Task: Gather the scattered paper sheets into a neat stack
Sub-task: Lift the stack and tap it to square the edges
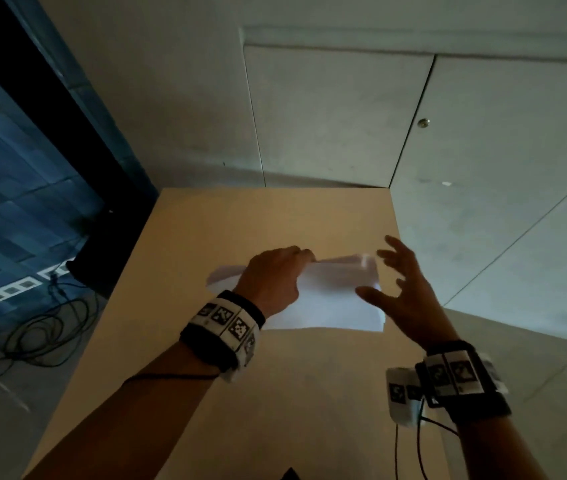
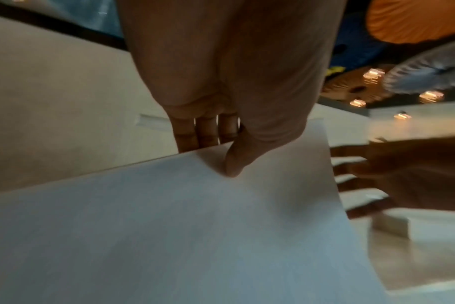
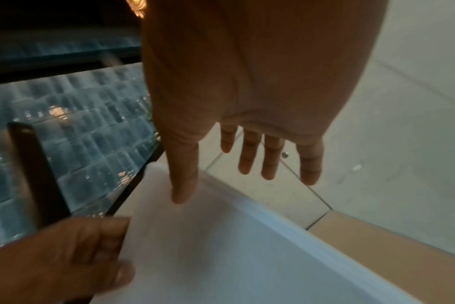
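Left hand (image 1: 273,280) is pinching the far edge of the sheets (image 1: 327,303), lifting them off the table (image 1: 240,393); right hand (image 1: 401,289) is hovering spread, empty. Sheets are light, limp, slippery: support both side edges.

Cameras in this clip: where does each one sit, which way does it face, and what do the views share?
Head: worn on the head, looks forward and down at the table; shows both forearms, left hand pinching the paper sheets, right hand open beside them.
Left wrist: looks along the left hand at its thumb on the paper sheets.
Right wrist: looks along the right hand, fingers spread above the paper sheets.
Shared: all three show the sheets and both hands.
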A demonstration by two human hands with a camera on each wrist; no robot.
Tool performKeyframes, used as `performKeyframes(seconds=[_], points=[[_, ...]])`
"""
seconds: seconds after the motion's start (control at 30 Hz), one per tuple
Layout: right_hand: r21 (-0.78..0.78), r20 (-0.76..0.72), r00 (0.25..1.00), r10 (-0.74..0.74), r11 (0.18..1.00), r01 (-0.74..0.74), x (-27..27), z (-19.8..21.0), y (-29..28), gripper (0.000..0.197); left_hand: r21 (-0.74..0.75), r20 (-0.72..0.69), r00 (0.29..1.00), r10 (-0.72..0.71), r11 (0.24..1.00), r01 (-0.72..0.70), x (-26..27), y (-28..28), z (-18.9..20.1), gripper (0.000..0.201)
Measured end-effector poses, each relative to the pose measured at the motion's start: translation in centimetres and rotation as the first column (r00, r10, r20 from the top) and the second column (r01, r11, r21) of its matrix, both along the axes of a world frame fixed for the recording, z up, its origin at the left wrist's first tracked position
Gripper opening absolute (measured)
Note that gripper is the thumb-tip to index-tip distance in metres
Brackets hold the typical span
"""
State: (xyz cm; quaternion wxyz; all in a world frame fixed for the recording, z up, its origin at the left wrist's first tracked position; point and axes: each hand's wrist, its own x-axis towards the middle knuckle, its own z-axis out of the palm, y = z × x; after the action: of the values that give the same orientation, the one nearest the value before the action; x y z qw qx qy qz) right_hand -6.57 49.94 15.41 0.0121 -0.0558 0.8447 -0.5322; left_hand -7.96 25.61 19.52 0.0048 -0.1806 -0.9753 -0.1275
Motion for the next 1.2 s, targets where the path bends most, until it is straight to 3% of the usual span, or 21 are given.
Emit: performKeyframes(seconds=[0.13, 0.27, 0.4, 0.53, 0.6, 0.67, 0.7, 0.73, 0.77, 0.9, 1.07, 1.13, 1.2], points=[[-0.001, 0.039, 0.999, 0.033, 0.999, -0.033, 0.9, -1.6, -1.1, 0.039, -0.174, -0.033, 0.993, -0.110, 0.979, 0.103, 1.8, 2.2, -0.3, 0.042], [-0.182, 0.046, 0.999, -0.027, 0.983, 0.035, 2.8, -3.7, -1.7, 0.024, -0.166, -0.035, 0.995, -0.095, 0.982, 0.088, 3.4, 1.3, -1.4, 0.039], [-0.268, 0.064, 0.997, -0.038, 0.962, 0.054, 3.4, -4.3, -1.8, 0.002, -0.090, 0.048, 0.999, 0.015, 0.996, -0.011, 4.0, -3.3, -2.6, 0.032], [-0.388, 0.071, 0.996, -0.055, 0.918, 0.079, 3.1, -3.1, -1.9, 0.005, 0.078, 0.092, 0.965, 0.247, 0.964, -0.254, 4.0, -10.0, -2.8, 0.025], [-0.451, 0.085, 0.995, -0.058, 0.888, 0.090, 2.9, -2.2, -2.5, 0.006, 0.359, 0.166, 0.931, 0.326, 0.859, -0.365, 4.3, -12.3, -3.3, 0.034], [-0.504, 0.114, 0.992, -0.056, 0.857, 0.107, 2.4, -1.7, -3.4, 0.010, 0.647, 0.365, 0.884, 0.292, 0.603, -0.467, 4.5, -13.4, -3.7, 0.052], [-0.528, 0.132, 0.990, -0.057, 0.841, 0.119, 2.2, -1.5, -4.0, 0.011, 0.714, 0.468, 0.850, 0.240, 0.464, -0.524, 4.6, -13.7, -3.9, 0.055], [-0.548, 0.150, 0.987, -0.059, 0.826, 0.133, 2.0, -1.5, -4.7, 0.014, 0.733, 0.535, 0.821, 0.199, 0.375, -0.568, 4.6, -13.9, -4.4, 0.053], [-0.559, 0.166, 0.984, -0.059, 0.816, 0.143, 1.8, -1.5, -5.3, 0.015, 0.723, 0.564, 0.804, 0.187, 0.358, -0.591, 4.5, -14.3, -5.0, 0.047], [-0.449, 0.136, 0.986, -0.094, 0.881, 0.146, 2.1, -2.3, -7.7, 0.003, 0.635, 0.522, 0.805, 0.283, 0.502, -0.588, 4.7, -15.7, -8.0, 0.027], [-0.357, 0.041, 0.982, -0.186, 0.915, 0.188, 3.5, -2.0, -9.5, 0.007, 0.695, 0.351, 0.839, 0.416, 0.485, -0.531, 5.3, -16.7, -9.3, 0.023], [-0.346, 0.000, 0.977, -0.215, 0.916, 0.202, 3.8, -1.8, -9.9, 0.011, 0.733, 0.325, 0.845, 0.424, 0.452, -0.509, 5.3, -16.9, -9.7, 0.026], [-0.315, 0.005, 0.981, -0.195, 0.931, 0.187, 3.8, -2.9, -10.3, 0.015, 0.701, 0.335, 0.834, 0.438, 0.476, -0.531, 5.4, -17.2, -10.8, 0.027]])
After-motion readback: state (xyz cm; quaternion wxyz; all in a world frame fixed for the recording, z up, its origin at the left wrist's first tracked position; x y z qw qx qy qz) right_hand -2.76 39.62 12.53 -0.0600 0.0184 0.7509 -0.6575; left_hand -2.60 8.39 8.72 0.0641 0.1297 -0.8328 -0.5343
